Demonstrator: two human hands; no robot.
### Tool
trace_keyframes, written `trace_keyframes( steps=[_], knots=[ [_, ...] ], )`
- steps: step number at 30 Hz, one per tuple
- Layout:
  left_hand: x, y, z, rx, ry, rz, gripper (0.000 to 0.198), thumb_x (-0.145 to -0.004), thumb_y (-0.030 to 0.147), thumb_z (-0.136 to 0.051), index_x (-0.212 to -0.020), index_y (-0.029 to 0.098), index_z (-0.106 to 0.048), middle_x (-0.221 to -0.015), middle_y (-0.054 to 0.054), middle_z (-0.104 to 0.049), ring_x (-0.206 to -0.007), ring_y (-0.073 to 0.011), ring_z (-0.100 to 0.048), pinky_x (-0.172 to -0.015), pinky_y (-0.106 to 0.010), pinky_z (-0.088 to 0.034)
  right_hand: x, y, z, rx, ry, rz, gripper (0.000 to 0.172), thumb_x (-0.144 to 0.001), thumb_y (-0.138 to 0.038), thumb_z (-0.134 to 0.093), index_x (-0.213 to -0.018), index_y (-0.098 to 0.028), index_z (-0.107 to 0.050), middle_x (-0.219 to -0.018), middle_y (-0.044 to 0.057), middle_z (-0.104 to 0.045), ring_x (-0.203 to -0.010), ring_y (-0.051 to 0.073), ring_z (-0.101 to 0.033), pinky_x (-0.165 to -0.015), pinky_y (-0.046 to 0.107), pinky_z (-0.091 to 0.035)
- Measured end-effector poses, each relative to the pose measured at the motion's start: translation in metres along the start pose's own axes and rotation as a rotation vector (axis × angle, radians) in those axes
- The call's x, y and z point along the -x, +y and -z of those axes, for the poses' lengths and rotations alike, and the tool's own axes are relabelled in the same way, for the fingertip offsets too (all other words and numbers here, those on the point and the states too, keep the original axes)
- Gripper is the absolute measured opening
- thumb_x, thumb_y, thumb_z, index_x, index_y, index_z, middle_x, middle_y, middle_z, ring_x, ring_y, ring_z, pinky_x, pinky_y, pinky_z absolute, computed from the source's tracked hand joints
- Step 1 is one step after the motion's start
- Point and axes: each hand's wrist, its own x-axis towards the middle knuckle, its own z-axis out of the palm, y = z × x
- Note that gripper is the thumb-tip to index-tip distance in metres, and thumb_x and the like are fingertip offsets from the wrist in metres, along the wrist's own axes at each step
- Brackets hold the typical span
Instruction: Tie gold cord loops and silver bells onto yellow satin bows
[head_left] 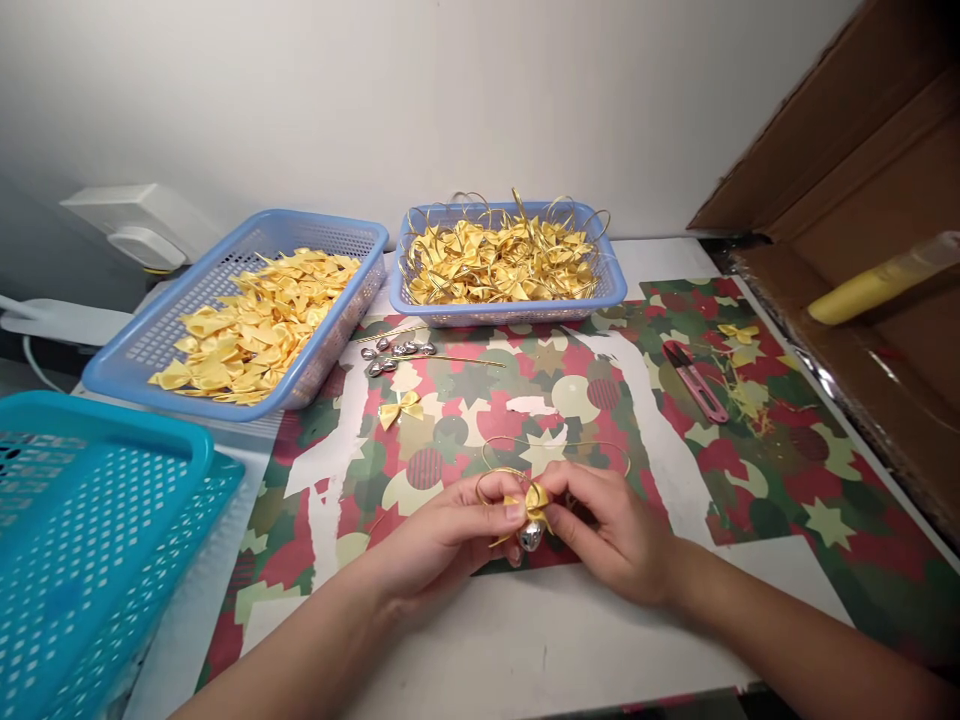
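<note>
My left hand (450, 535) and my right hand (611, 530) meet low in the middle of the view, fingertips pinched together on a small yellow ribbon bow (534, 497) with a silver bell (531, 536) hanging under it. A thin gold cord (555, 445) loops away from the bow over the patterned paper. A loose yellow bow (400, 408) lies further back to the left, near several silver bells (396, 353) and a gold cord (457, 358).
A blue basket (142, 345) of plain yellow bows stands at the back left; a second blue basket (611, 290) of corded bows sits behind centre. A teal basket (90, 520) is at near left. Pink snips (697, 380) and a bow (739, 332) lie right, beside a cardboard box (862, 260).
</note>
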Motion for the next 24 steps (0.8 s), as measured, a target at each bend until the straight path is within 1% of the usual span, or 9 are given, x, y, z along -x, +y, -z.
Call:
trace_keyframes(
  steps=[3, 5, 9, 12, 18, 24],
  knots=[
    [-0.0004, -0.0011, 0.0000, 0.023, 0.002, 0.001, 0.019, -0.070, 0.028, -0.081, -0.071, 0.015, -0.066, -0.071, 0.000, -0.056, -0.067, -0.0100, -0.051, -0.062, -0.021, -0.042, -0.0001, 0.0004, -0.0010, 0.028, 0.005, 0.009, 0.011, -0.095, -0.013, -0.043, -0.090, -0.018, -0.052, -0.076, 0.000, -0.056, -0.066, 0.009, -0.047, -0.061, 0.021, -0.039],
    [-0.0007, -0.0021, 0.0004, 0.019, -0.001, -0.011, 0.019, -0.071, 0.029, -0.081, -0.071, 0.015, -0.066, -0.071, 0.000, -0.056, -0.067, -0.0101, -0.052, -0.062, -0.021, -0.042, 0.0000, -0.0005, -0.0013, 0.023, 0.006, -0.014, 0.010, -0.095, -0.014, -0.044, -0.089, -0.018, -0.052, -0.075, 0.000, -0.056, -0.065, 0.009, -0.047, -0.060, 0.021, -0.039],
    [-0.0007, -0.0027, 0.0009, -0.029, 0.015, -0.063, 0.021, -0.071, 0.031, -0.081, -0.071, 0.016, -0.066, -0.071, 0.000, -0.057, -0.068, -0.0104, -0.052, -0.065, -0.021, -0.041, 0.0005, -0.0044, -0.0012, -0.050, -0.028, -0.083, 0.012, -0.096, -0.017, -0.043, -0.088, -0.017, -0.051, -0.077, 0.002, -0.058, -0.067, 0.010, -0.052, -0.061, 0.023, -0.041],
    [0.0001, -0.0017, -0.0001, -0.061, 0.032, -0.090, 0.022, -0.071, 0.032, -0.081, -0.070, 0.016, -0.067, -0.070, 0.000, -0.057, -0.068, -0.0105, -0.052, -0.067, -0.022, -0.041, 0.0001, -0.0063, -0.0011, -0.070, -0.046, -0.097, 0.012, -0.096, -0.016, -0.042, -0.088, -0.017, -0.052, -0.079, 0.003, -0.060, -0.071, 0.012, -0.055, -0.064, 0.024, -0.042],
    [0.0015, -0.0003, -0.0013, -0.003, 0.002, -0.052, 0.022, -0.071, 0.032, -0.081, -0.069, 0.016, -0.067, -0.068, 0.000, -0.058, -0.066, -0.0096, -0.052, -0.066, -0.020, -0.043, -0.0012, -0.0032, -0.0016, 0.007, -0.034, 0.009, 0.015, -0.094, -0.009, -0.042, -0.091, -0.019, -0.052, -0.080, 0.000, -0.061, -0.072, 0.010, -0.054, -0.067, 0.022, -0.043],
    [0.0011, -0.0017, 0.0006, -0.001, -0.002, -0.017, 0.022, -0.070, 0.032, -0.081, -0.071, 0.015, -0.068, -0.069, -0.001, -0.059, -0.064, -0.0093, -0.054, -0.064, -0.020, -0.045, -0.0006, -0.0005, 0.0010, 0.135, -0.009, 0.126, 0.018, -0.092, -0.005, -0.041, -0.095, -0.018, -0.053, -0.080, 0.001, -0.056, -0.072, 0.010, -0.049, -0.067, 0.022, -0.041]
  ],
)
